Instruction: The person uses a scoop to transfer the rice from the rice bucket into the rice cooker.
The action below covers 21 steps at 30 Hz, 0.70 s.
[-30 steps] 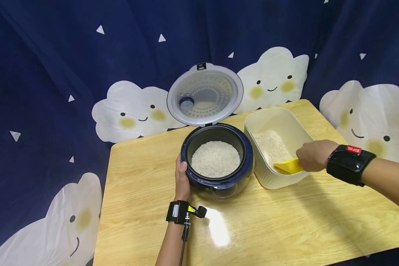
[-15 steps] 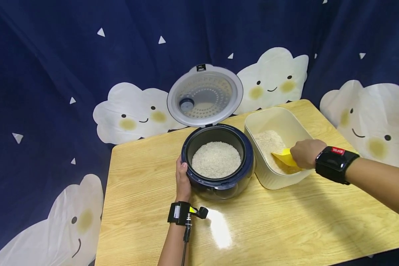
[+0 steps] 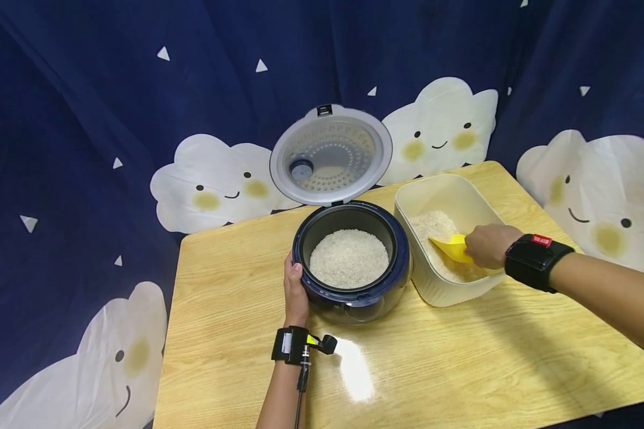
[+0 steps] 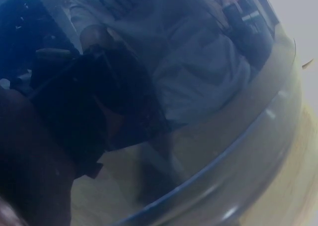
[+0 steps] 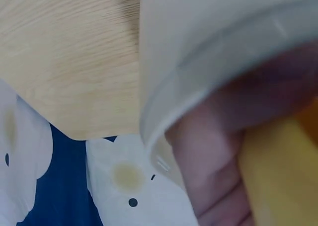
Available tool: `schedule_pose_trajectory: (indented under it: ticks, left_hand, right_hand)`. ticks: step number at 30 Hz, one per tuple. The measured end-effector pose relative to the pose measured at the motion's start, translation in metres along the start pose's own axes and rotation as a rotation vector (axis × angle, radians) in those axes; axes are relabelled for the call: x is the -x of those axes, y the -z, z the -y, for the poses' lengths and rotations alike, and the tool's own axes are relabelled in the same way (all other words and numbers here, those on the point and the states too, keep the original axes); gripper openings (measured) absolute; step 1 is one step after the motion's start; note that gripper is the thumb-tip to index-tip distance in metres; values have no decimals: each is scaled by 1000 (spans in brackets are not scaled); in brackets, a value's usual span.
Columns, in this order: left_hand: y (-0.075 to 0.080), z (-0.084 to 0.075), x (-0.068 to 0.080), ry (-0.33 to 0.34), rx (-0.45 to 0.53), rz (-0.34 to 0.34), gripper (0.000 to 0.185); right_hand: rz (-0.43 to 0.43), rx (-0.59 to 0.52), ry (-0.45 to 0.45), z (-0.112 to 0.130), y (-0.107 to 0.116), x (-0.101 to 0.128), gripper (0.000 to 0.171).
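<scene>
We find the yellow scoop inside the cream bin, its blade low over the rice held there. Its long axis runs roughly left to right across the bin, the open blade end pointing left toward the rice cooker and tilted slightly downward; the handle end lies under the right hand. The fingers of that hand are curled closed around the scoop's handle; the right wrist view confirms skin wrapped against yellow plastic beside the bin wall.

We note the left hand against the cooker's left side, the thumb at its dark blue rim and the fingers bent round the body. The left wrist view shows only the cooker's glossy wall at close range, so we cannot tell from it how tightly they bear. The cooker's pot holds white rice; its lid stands open behind. Cooker and bin stand just beside each other on the wooden table.
</scene>
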State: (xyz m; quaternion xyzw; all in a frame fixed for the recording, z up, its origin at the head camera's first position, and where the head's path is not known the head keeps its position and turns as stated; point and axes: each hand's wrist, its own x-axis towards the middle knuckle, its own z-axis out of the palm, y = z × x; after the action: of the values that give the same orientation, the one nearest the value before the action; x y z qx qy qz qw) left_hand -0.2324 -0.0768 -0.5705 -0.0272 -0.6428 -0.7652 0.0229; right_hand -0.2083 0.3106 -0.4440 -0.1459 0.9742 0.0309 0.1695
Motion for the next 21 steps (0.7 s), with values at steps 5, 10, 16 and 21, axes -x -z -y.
schedule_pose_trajectory:
  ticks: [5,10,16,21]
  left_hand:
    - [1,2,0,8,1,-11,63]
    - [0,2,0,11,4,-10,64]
    - [0,2,0,9,-4,-14,65]
    - [0,2,-1,-4,-14,-9,64]
  right_hand:
    - [-35,-9,1,-3,-9,-6,28]
    - [-80,-13,-14,-4,-17,-11,30]
    - [-124,-9,-29,-6,-28,-17,32]
    - [-172,-58,-40,-10,-38,-20,36]
